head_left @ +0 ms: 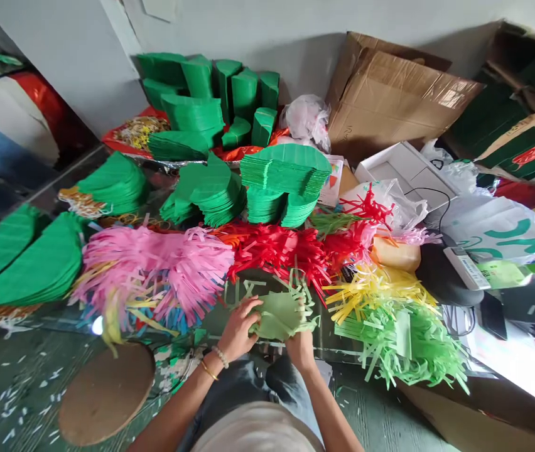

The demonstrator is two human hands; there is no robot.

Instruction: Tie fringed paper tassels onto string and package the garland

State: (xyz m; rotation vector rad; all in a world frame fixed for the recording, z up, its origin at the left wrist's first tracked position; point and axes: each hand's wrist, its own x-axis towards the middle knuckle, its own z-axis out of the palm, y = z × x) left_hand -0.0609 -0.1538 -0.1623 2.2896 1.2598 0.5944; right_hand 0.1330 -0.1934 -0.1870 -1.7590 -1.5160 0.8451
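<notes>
Gripping a pale green fringed paper piece (279, 316) at twelve o'clock, my left grip (239, 329) is closed on its left edge and my right grip (299, 350) on its lower edge, with red paper fringe (277, 254) just beyond on the surface (267, 285) and pink paper fringe (154, 270) at ten o'clock
</notes>
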